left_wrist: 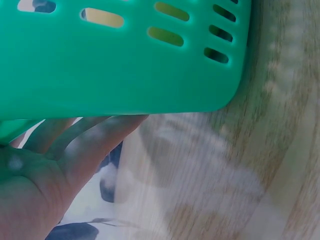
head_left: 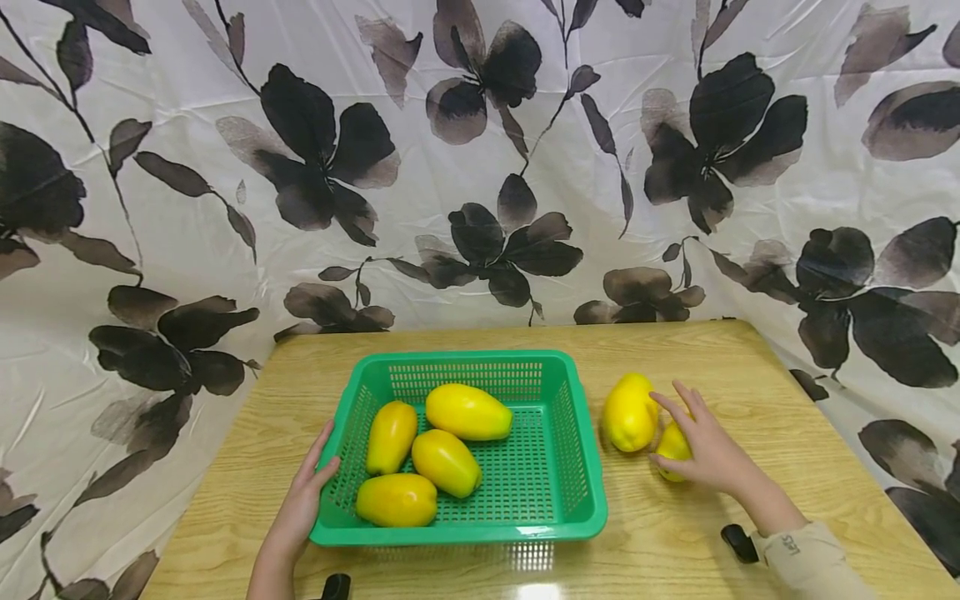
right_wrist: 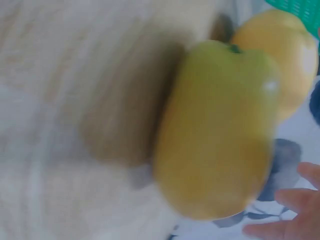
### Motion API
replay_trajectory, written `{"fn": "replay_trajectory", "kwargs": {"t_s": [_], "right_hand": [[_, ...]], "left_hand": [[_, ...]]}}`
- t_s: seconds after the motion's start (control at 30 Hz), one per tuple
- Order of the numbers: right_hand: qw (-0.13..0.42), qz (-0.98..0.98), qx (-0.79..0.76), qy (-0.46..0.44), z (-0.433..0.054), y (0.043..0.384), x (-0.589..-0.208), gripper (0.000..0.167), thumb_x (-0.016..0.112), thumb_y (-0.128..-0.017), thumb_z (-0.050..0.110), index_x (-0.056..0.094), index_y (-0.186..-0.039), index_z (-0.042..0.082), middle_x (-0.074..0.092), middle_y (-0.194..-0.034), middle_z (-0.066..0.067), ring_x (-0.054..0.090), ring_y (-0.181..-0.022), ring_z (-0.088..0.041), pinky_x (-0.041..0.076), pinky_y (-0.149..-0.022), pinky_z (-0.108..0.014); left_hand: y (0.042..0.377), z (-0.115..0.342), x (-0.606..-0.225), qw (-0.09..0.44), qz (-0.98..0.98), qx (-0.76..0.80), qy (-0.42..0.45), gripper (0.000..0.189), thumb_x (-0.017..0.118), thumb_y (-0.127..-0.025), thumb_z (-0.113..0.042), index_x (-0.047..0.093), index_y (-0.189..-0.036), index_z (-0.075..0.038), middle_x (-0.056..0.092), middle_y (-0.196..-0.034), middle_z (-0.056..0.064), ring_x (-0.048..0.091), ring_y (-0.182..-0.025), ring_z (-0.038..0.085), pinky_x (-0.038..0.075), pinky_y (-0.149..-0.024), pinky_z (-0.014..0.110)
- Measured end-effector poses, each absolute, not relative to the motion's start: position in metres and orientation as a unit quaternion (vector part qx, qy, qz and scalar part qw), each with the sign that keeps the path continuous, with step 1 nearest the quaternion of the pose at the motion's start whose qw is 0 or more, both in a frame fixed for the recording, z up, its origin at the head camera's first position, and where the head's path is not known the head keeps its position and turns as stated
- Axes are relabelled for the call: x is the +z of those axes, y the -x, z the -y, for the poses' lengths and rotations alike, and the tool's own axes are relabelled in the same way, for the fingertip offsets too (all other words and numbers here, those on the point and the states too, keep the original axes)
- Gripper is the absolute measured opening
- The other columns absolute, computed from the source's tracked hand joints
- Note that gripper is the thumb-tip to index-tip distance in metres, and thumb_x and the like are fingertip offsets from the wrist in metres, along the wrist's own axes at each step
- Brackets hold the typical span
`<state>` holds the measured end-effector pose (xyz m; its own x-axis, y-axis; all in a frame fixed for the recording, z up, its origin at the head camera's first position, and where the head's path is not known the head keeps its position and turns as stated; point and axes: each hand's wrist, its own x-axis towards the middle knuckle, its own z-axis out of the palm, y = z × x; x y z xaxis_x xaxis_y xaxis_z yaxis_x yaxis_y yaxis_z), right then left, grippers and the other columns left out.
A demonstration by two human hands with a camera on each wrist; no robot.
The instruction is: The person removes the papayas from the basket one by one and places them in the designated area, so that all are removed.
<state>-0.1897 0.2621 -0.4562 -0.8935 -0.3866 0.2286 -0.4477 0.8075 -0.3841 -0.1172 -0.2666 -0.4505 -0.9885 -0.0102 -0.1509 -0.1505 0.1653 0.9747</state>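
My left hand (head_left: 300, 502) rests at the left side of a green plastic basket (head_left: 457, 535), thumb at the rim and fingers straight along the outside. In the left wrist view, the straight fingers (left_wrist: 102, 142) lie against the basket wall (left_wrist: 115, 75). Over on the right, my right hand (head_left: 708, 450) reaches over a yellow papaya (head_left: 672, 454) on the table, fingers spread and partly hiding it. That papaya (right_wrist: 215, 135) fills the middle of the right wrist view, with the fingertips off to its side. Another papaya (head_left: 630, 412) lies between it and the basket.
Inside the basket lie several yellow papayas (head_left: 468, 412), mostly toward its left half. Everything stands on a wooden table (head_left: 247, 433). A white cloth with dark flowers (head_left: 480, 167) hangs behind and around the table.
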Motion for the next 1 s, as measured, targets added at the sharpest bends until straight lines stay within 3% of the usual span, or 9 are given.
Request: {"fn": "replay_trajectory", "kwargs": {"t_s": [0.13, 0.37, 1.0], "right_hand": [[0.088, 0.946, 0.21, -0.229, -0.256, 0.19, -0.447, 0.081, 0.076, -0.072, 0.032, 0.034, -0.14, 0.019, 0.015, -0.147, -0.023, 0.012, -0.129, -0.053, 0.016, -0.081, -0.079], [0.114, 0.934, 0.2, -0.271, -0.243, 0.193, -0.429, 0.08, 0.077, -0.072, 0.034, 0.036, -0.139, 0.017, 0.015, -0.148, -0.02, 0.014, -0.129, -0.051, 0.023, -0.086, -0.073], [0.142, 0.91, 0.177, -0.347, -0.197, 0.203, -0.398, 0.075, 0.072, -0.074, 0.038, 0.038, -0.139, 0.019, 0.018, -0.149, -0.015, 0.016, -0.132, -0.045, 0.024, -0.097, -0.062]], "left_hand": [[0.117, 0.267, -0.45, 0.054, -0.761, 0.644, 0.054, 0.059, 0.034, -0.1, -0.035, 0.004, -0.149, -0.022, -0.007, -0.152, 0.005, -0.006, -0.136, 0.033, 0.006, -0.103, 0.06], [0.118, 0.267, -0.45, 0.053, -0.761, 0.645, 0.054, 0.058, 0.034, -0.1, -0.034, 0.005, -0.149, -0.021, -0.006, -0.153, 0.005, -0.005, -0.136, 0.033, 0.008, -0.104, 0.059], [0.116, 0.268, -0.451, 0.055, -0.76, 0.645, 0.056, 0.059, 0.034, -0.099, -0.035, 0.004, -0.149, -0.021, -0.007, -0.152, 0.007, -0.005, -0.136, 0.035, 0.007, -0.104, 0.06]]}}
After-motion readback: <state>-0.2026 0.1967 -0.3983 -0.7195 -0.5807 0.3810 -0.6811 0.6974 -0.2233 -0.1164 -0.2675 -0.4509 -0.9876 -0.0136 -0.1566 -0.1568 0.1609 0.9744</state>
